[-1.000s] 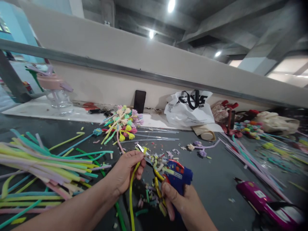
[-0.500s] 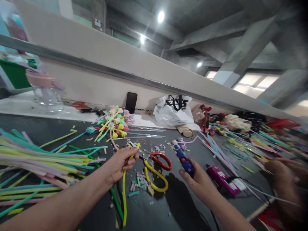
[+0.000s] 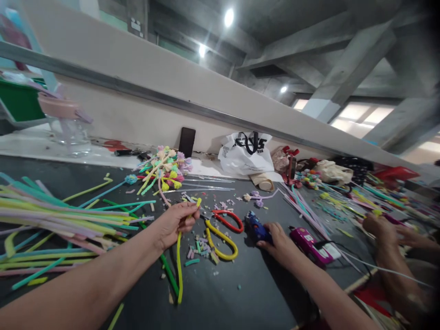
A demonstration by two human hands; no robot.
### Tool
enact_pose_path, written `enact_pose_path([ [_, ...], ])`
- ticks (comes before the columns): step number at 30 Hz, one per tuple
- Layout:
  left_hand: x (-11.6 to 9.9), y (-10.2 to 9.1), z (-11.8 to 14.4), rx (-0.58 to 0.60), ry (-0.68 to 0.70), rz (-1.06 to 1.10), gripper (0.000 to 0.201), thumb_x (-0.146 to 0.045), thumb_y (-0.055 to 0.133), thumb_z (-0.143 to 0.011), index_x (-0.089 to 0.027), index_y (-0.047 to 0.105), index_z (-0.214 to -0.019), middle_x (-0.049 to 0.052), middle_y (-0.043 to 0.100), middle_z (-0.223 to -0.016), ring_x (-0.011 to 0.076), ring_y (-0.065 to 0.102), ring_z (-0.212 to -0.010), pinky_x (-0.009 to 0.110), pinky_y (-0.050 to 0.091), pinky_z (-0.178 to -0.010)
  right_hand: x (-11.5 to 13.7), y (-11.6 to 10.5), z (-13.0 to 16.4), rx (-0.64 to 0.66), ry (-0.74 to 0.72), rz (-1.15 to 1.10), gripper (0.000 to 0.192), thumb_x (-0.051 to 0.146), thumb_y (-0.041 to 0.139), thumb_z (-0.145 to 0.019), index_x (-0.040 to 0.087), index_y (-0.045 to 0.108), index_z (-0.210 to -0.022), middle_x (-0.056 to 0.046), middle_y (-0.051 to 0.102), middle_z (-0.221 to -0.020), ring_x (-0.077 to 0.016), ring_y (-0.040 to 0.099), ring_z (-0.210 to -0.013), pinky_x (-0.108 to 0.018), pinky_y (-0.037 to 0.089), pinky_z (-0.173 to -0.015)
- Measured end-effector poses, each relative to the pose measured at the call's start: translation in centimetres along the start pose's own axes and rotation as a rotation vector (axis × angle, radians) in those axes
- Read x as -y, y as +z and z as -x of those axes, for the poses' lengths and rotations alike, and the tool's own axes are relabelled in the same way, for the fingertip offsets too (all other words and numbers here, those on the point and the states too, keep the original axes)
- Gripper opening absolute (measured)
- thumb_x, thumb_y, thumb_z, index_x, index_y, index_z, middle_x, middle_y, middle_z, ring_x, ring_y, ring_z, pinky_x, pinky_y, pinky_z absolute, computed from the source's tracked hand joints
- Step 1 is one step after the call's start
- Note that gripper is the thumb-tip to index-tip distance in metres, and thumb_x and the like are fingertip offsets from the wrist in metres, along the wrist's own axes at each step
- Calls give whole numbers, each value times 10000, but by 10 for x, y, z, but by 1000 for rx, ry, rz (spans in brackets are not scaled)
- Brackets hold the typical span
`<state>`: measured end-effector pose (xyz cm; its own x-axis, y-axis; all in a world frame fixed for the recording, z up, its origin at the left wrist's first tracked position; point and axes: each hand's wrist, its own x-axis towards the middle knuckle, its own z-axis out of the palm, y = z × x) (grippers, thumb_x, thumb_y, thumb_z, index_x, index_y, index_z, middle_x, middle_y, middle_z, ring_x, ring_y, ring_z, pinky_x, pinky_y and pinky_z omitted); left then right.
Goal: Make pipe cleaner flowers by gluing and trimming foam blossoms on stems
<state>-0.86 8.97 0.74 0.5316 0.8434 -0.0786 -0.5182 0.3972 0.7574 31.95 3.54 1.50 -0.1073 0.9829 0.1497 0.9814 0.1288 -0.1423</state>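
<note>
The left hand (image 3: pixel 173 224) was clamped on a yellow pipe cleaner (image 3: pixel 179 261), thumb and fingers pinching it close under its top tip, so that the long stem hung down from the hand and trailed over the dark tabletop (image 3: pixel 247 293) toward the viewer. The right hand (image 3: pixel 280 243) lay on the tabletop with its fingers closed around the rear of a blue glue gun (image 3: pixel 256 228), whose nozzle pointed away, toward the far wall. To handle this well, I judged the stem should be pinched near the working end so it would not flop, and the gun gripped fully by the handle, fingers well clear of the hot tip. Between the two hands lay scissors with a red and a yellow handle (image 3: pixel 222 229) amid cut scraps. A purple glue gun (image 3: pixel 311 245) lay just right of the right hand. A co-worker's hand (image 3: pixel 378 224) worked farther right
</note>
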Motion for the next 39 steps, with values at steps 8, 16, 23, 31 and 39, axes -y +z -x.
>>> enact_pose_path([
  [8,2,-3,-2,24,-8,28,145,-202,633,-711,-118,524,-667,-19,517,-620,-5,300,-390,118,143,-338,14,-24,-2,-18,60,13,367,339,561,-745,145,524,-1056,-147,551,-1022,-261,577,-822,-370,460,-685],
  [16,1,-4,-4,29,11,35,160,-220,649,-683,-125,522,-700,-19,516,-619,-2,283,-385,125,118,-340,167,-9,10,125,-517,-178,168,85,444,-816,202,555,-772,-8,614,-747,-157,542,-729,-322,344,-766],
  [23,-1,-2,-6,19,5,-1,183,-243,659,-658,-129,523,-704,-26,511,-585,2,279,-361,138,129,-335,209,8,0,126,-685,-207,156,124,419,-833,198,512,-731,2,584,-706,-150,489,-673,-318,297,-730],
  [31,3,-4,-7,47,-7,36,152,-226,639,-696,-129,526,-725,-23,518,-611,-2,308,-369,121,125,-320,197,7,9,229,-597,-225,139,133,452,-809,191,532,-712,15,609,-698,-134,517,-666,-301,302,-756],
  [39,3,-2,-3,31,-16,9,107,-193,601,-736,-130,514,-725,-22,514,-613,7,367,-394,107,209,-325,168,8,23,208,-498,-259,144,130,469,-816,195,524,-700,33,602,-686,-121,506,-679,-289,291,-767],
])
